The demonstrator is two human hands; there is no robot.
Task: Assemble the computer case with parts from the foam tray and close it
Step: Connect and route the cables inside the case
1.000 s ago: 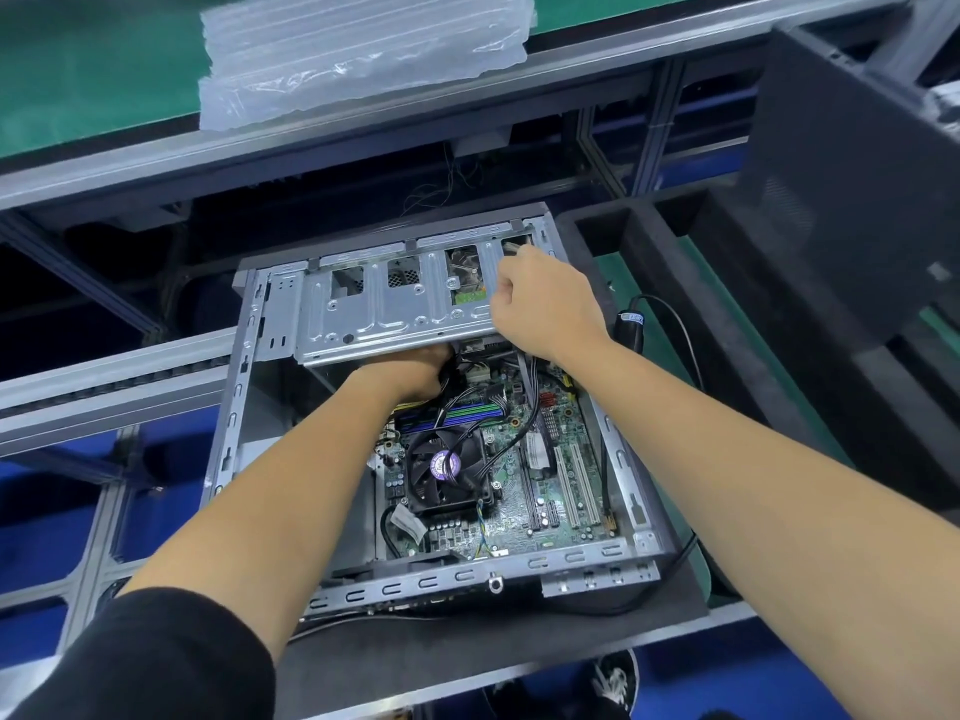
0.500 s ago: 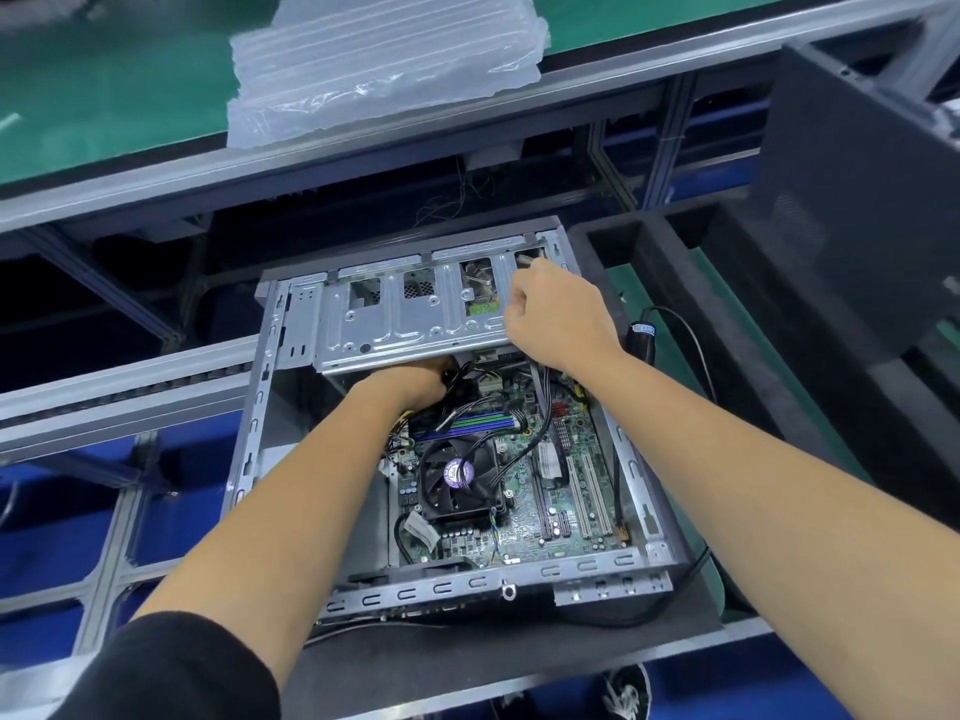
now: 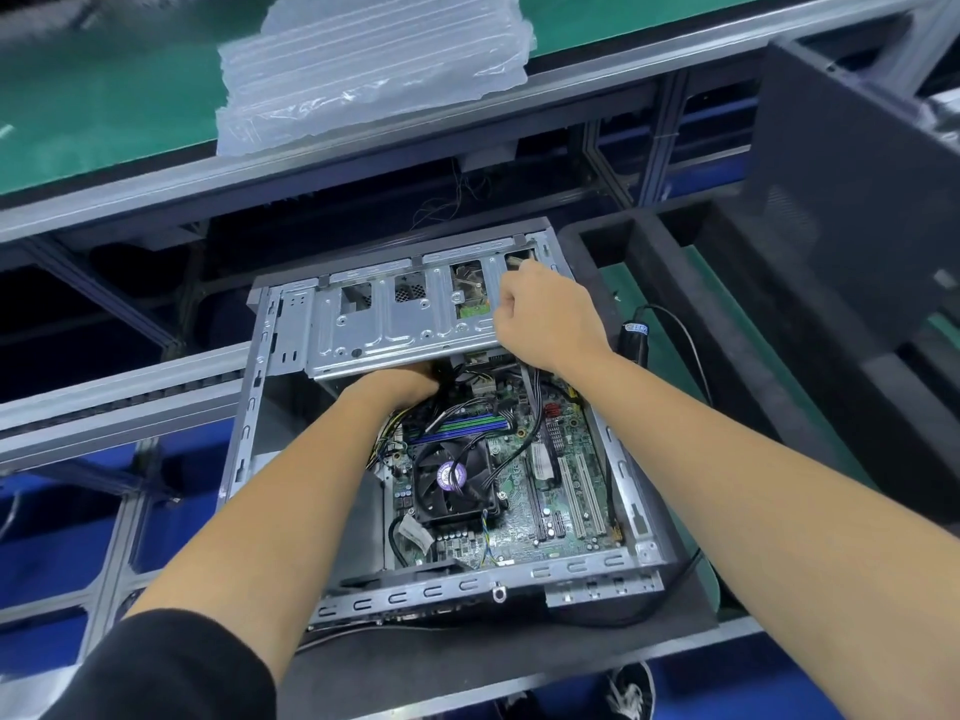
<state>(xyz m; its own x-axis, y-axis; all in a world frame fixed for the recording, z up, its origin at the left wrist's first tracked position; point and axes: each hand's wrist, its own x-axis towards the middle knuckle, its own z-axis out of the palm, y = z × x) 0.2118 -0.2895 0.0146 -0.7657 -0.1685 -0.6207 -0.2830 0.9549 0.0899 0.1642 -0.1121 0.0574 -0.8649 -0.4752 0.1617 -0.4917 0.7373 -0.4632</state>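
Observation:
The open computer case (image 3: 249,407) lies flat on a black foam tray (image 3: 467,662). Inside it are the motherboard (image 3: 524,517) and a black CPU fan (image 3: 452,480). A silver drive bracket (image 3: 389,330) spans the far end of the case. My left hand (image 3: 400,381) reaches under the bracket's near edge, and its fingers are hidden there. My right hand (image 3: 545,319) sits on the bracket's right end with its fingers curled round the metal.
A dark side panel (image 3: 852,200) stands tilted at the right, over deep foam tray slots (image 3: 649,241). A black cable plug (image 3: 636,335) lies just right of the case. Clear air-cushion wrap (image 3: 374,65) rests on the green conveyor (image 3: 104,96) beyond.
Both hands stay at the drive bracket, left under it and right on its right end. Only my view has shifted slightly.

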